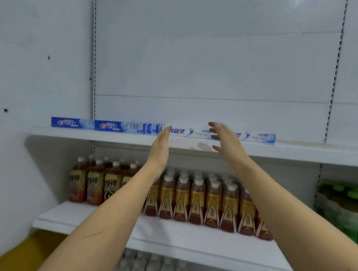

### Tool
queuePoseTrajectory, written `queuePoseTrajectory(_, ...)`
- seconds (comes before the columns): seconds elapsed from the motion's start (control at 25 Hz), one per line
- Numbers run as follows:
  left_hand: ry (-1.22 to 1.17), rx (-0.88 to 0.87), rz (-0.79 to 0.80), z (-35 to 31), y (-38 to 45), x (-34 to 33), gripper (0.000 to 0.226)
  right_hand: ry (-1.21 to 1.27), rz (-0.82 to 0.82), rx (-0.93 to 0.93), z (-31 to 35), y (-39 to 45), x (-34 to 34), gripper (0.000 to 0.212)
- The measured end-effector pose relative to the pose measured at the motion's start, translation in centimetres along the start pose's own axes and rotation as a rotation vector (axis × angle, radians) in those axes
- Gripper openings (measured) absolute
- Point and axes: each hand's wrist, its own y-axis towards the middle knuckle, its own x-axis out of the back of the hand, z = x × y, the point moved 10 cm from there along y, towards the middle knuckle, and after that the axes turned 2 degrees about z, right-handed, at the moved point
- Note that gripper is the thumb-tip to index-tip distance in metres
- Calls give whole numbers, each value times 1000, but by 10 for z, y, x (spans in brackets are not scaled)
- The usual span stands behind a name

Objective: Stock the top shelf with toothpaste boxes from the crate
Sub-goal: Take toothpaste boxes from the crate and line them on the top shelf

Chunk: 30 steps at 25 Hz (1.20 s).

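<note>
Toothpaste boxes lie end to end along the top shelf (302, 151). Two blue boxes (109, 125) sit at the left. A white box (186, 132) lies in the middle, and another white box (260, 137) follows at the right. My left hand (161, 145) is raised with straight fingers, its tips at the left end of the middle white box. My right hand (225, 138) is held up with spread fingers in front of the seam between the two white boxes. Neither hand holds anything. The crate is out of view.
The shelf below carries rows of brown tea bottles (199, 197). Clear water bottles (149, 268) stand on the lowest shelf. Green bottles (352, 205) fill the bay at the right. A yellow surface (23, 258) shows at the lower left. A white wall is at the left.
</note>
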Motion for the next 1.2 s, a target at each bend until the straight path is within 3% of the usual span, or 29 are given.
queuePoseTrajectory(0.2, -119, 171, -32, 70, -62, 6, 51, 136, -4, -159, -68, -68, -53, 45)
queuePoseTrajectory(0.52, -66, 486, 34, 218, -163, -22, 55, 279, 57, -420, -214, -170, -91, 51)
queuePoseTrajectory(0.68, -46, 679, 31, 308, -236, -46, 54, 520, 48, -693, -332, -251, -105, 53)
queuePoseTrajectory(0.84, 19, 952, 8, 417, -341, -69, 54, 537, 119, -996, -444, -363, -121, 56)
queuePoseTrajectory(0.96, 34, 1101, -7, 498, -417, -87, 37, 570, 139, -1172, -516, -449, -122, 61)
queuePoseTrajectory(1.08, 0, 1270, 7, 578, -496, -104, 29, 534, 77, -1369, -588, -532, -114, 61)
queuePoseTrajectory(1.2, -41, 1485, -81, 684, -602, -117, 27, 480, -2, -1554, -666, -620, -117, 45)
